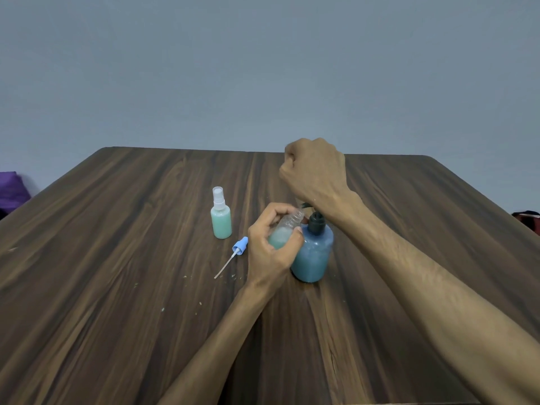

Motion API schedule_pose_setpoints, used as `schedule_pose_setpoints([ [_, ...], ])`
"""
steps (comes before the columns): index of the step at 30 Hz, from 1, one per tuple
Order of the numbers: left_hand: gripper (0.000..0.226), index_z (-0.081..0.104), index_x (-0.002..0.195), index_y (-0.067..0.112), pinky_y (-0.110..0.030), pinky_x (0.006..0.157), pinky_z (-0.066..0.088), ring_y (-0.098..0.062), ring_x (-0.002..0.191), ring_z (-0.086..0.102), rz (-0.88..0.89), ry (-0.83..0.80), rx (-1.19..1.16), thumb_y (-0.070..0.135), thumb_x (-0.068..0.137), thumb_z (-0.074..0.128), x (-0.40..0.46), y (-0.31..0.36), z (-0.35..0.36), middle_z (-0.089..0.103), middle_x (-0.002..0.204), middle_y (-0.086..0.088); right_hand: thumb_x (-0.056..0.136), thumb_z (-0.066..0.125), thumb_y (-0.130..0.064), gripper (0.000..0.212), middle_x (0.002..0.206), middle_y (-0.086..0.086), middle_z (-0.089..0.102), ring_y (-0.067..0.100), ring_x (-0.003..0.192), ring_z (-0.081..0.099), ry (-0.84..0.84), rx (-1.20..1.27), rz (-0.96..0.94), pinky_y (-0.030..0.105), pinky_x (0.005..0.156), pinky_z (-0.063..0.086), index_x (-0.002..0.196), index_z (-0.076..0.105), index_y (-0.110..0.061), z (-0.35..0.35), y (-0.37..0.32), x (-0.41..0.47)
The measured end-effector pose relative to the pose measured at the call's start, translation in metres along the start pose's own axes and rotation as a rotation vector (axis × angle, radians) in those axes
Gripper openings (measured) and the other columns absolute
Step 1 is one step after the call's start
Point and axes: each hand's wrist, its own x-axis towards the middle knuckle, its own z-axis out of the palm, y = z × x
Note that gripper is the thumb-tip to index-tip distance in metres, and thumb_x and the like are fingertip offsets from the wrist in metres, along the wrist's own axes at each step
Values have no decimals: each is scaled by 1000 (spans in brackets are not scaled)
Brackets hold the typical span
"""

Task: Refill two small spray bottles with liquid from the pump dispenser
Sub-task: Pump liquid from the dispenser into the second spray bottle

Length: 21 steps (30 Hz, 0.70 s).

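The pump dispenser (314,257), a round blue bottle with a dark collar, stands mid-table. My left hand (267,255) grips a small clear spray bottle (285,232) with no cap, tilted so its open neck meets the dispenser's nozzle; some pale green liquid sits in it. My right hand (314,171) is curled into a fist above the dispenser, and its wrist covers the pump head, which is mostly hidden. A second small spray bottle (221,220), capped and full of green liquid, stands upright to the left. A blue spray cap with its dip tube (238,249) lies between the two.
The dark wood-grain table (117,287) carries a few small pale droplets near its middle. Behind it is a plain grey-blue wall. A purple object (11,188) shows at the left edge and a red one (527,217) at the right edge.
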Motion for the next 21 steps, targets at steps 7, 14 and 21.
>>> schedule_pose_setpoints([
  [7, 18, 65, 97, 0, -27, 80, 54, -18, 86, 67, -5, -7, -12, 7, 81, 63, -1, -1, -1, 69, 89, -6, 76, 49, -9, 26, 53, 1, 27, 22, 55, 21, -41, -12, 22, 32, 50, 18, 57, 32, -15, 4, 1, -7],
  [14, 20, 65, 97, 0, -30, 79, 56, -22, 86, 68, -1, -17, -13, 12, 81, 62, -1, 0, -1, 69, 89, -6, 77, 50, -9, 29, 52, 0, 29, 20, 51, 23, -85, -16, 35, 31, 51, 20, 55, 31, -15, 6, 2, -11],
  [21, 18, 65, 97, -1, -26, 78, 55, -21, 84, 67, 12, -7, 19, -5, 80, 61, 0, 2, 0, 68, 87, -6, 75, 49, -9, 30, 55, 0, 23, 21, 56, 18, -18, -8, 19, 32, 51, 16, 57, 28, -17, 1, -1, -1],
])
